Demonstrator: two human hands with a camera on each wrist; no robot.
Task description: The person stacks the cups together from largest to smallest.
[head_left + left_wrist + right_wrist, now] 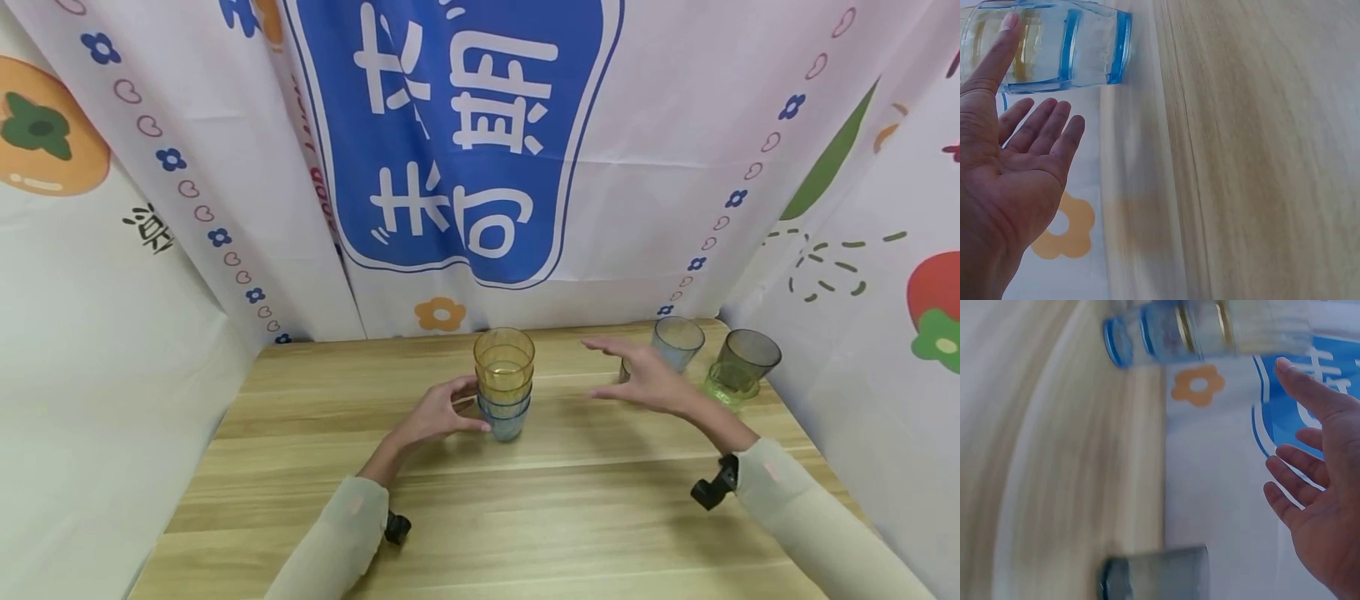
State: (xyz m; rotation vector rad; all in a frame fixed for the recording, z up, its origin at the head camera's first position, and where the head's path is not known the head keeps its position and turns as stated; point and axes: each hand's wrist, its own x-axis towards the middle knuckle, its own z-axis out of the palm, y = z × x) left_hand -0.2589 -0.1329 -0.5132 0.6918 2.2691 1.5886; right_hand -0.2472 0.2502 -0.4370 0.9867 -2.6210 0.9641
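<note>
A stack of nested see-through glasses [506,375] stands upright on the wooden table, amber ones above and blue ones below. My left hand [442,410] is at its left side, thumb in front and fingers behind. In the left wrist view, that hand [1019,162] has its fingers spread and the thumb overlaps the stack [1088,47]; whether it touches the glass I cannot tell. To the right of the stack, my right hand [645,379] hovers with thumb and fingers apart, holding nothing. The right wrist view also shows this hand [1322,469] unfurled, away from the stack [1204,331].
At the back right stand a pale blue glass [678,342], a dark grey glass [752,352] and a green glass [726,385]. Another glass [624,372] is mostly hidden behind my right hand. A printed curtain [637,250] hangs along the table's back edge.
</note>
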